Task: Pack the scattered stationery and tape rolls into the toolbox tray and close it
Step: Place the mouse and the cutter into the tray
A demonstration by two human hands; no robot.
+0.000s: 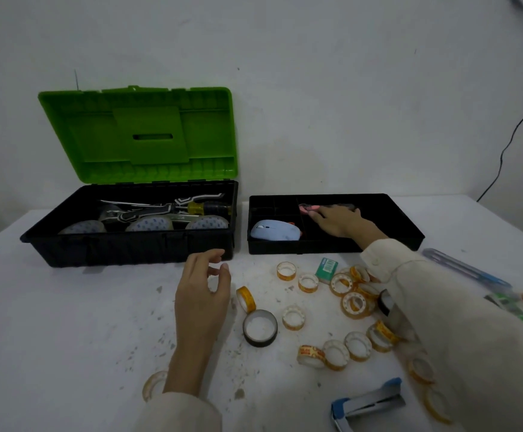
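Small clear tape rolls with orange print (308, 282) lie scattered on the white table (67, 307), at 6 o'clock from the black compartmented plastic tray (300, 247). We see the nearest roll (246, 299), on edge, just at 3 o'clock of the left hand (202, 294), whose fingers curl loosely, empty. The right hand (338, 221) reaches into the tray over a pink object (305, 208); we cannot tell whether it grips.

**Item count: boxes and table**

Toolbox (129, 244) x1, tray (410, 232) x1.
In the toolbox: big tape rolls (148, 224) x3, screwdriver (204, 208) x1.
In the tray: mouse (274, 230) x1, pink item (306, 208) x1.
On the table: small clear tape rolls (286, 271) about 16, count loose where the sleeve (441, 307) covers some. Also black tape roll (259, 328) x1, eraser (325, 268) x1, stapler (368, 400) x1.
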